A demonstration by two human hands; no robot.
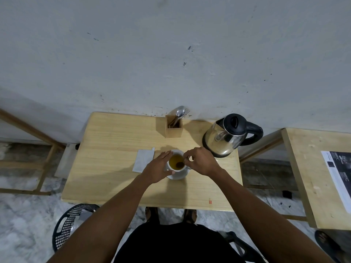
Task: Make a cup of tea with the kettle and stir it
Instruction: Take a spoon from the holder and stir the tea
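A white cup [176,168] of amber tea stands on a white saucer [180,175] in the middle of the wooden table [114,168]. A dark tea bag sits in the liquid. My left hand [158,168] rests flat against the cup's left side. My right hand [201,161] hovers at the cup's right rim, its fingers pinched on a thin utensil or string that dips into the tea; which one is too small to tell. The steel kettle [226,138] with black lid and handle stands at the back right, untouched.
A wooden holder [173,128] with a spoon and fork stands at the back by the wall. An opened white tea-bag wrapper [142,162] lies left of the cup. A second table [313,177] with a printed sheet is to the right. A black chair [70,224] stands below left.
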